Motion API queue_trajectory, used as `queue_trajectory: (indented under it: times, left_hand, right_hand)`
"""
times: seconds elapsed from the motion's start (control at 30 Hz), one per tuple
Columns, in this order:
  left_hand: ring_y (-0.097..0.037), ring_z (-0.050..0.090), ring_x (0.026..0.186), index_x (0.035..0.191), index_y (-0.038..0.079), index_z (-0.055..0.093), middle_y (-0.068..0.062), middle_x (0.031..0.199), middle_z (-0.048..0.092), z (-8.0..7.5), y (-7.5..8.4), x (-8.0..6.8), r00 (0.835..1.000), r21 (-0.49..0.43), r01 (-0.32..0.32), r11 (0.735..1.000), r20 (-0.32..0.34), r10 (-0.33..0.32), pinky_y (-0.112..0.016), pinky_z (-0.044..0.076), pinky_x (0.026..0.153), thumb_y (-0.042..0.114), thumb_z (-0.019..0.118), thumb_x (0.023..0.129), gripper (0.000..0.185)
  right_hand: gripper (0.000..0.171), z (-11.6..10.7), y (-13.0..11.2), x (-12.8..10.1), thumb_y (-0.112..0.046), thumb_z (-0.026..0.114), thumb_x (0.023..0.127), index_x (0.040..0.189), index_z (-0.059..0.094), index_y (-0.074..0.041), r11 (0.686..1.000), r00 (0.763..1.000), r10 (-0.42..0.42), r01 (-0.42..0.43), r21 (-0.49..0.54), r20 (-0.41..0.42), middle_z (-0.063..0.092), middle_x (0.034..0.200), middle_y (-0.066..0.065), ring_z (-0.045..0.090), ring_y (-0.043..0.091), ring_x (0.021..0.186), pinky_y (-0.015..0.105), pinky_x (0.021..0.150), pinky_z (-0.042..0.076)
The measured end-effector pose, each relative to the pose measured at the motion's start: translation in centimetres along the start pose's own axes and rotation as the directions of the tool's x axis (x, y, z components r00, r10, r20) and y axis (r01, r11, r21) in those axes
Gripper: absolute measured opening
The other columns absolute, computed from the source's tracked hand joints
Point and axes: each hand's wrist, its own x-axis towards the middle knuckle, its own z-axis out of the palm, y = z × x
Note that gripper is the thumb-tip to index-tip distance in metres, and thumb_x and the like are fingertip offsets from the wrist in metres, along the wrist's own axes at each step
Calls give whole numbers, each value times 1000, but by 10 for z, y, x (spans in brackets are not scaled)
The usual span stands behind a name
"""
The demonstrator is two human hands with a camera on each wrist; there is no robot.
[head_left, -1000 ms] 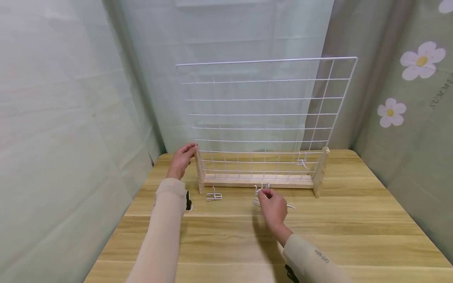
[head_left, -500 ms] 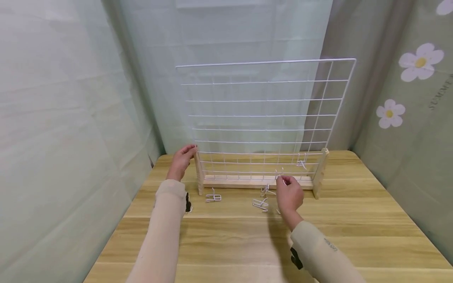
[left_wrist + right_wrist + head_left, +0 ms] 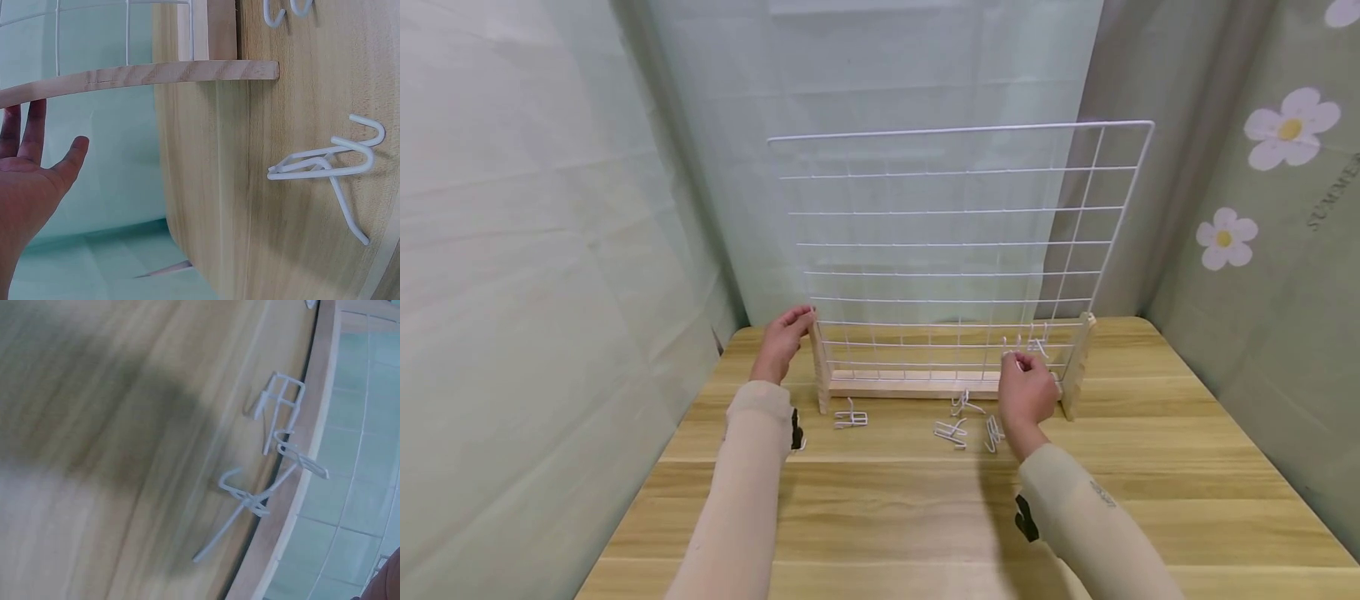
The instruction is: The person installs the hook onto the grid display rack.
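Right hand (image 3: 1026, 396), lower centre-right, pinches a white hook (image 3: 1013, 348) against the grid's (image 3: 958, 225) lowest wires; left hand (image 3: 782, 342), fingers relaxed, steadies the frame post (image 3: 820, 367); a loose pinch could drop the hook, or a hard push tip the grid.

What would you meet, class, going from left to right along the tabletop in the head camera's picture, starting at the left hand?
Left hand → left wooden post → single white hook → group of loose white hooks → right hand → right wooden post.
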Motion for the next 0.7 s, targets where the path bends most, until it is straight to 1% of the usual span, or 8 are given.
queue_trajectory:
  times: [0.1,0.27,0.53,0.7]
  left_hand:
    - [-28,47,128,141,6,53,-14,139,54,0,-1,1,1000,-1,2,1000,-2,-2,-46,31,105,30,54,103,45]
    - [-27,47,127,140,6,53,-13,137,54,1,0,1,1000,-3,7,1000,-2,-7,-43,32,101,31,54,103,45]
    - [-28,44,133,143,7,51,-14,143,51,-1,-2,1,1000,0,18,1000,20,-18,-49,27,111,34,54,103,48]
    - [-28,45,132,142,7,52,-14,142,52,-1,-1,0,1000,3,17,1000,16,-17,-50,27,111,33,54,103,47]
  right_hand:
    - [26,1,-4,4,-34,62,88,93,75,-12,1000,1000,3,-3,-8,-6,73,94,8,65,33,92,51,76,44]
    - [25,2,-10,9,-34,63,88,94,75,-12,1000,1000,10,-10,9,10,73,94,6,65,32,91,48,78,42]
    - [25,2,-17,10,-34,62,88,96,75,-13,1000,1000,10,-10,4,24,74,98,6,66,32,92,49,76,44]
    - [27,5,-19,10,-34,60,89,98,75,-14,1000,999,20,-20,-6,26,73,100,7,66,33,93,51,75,45]
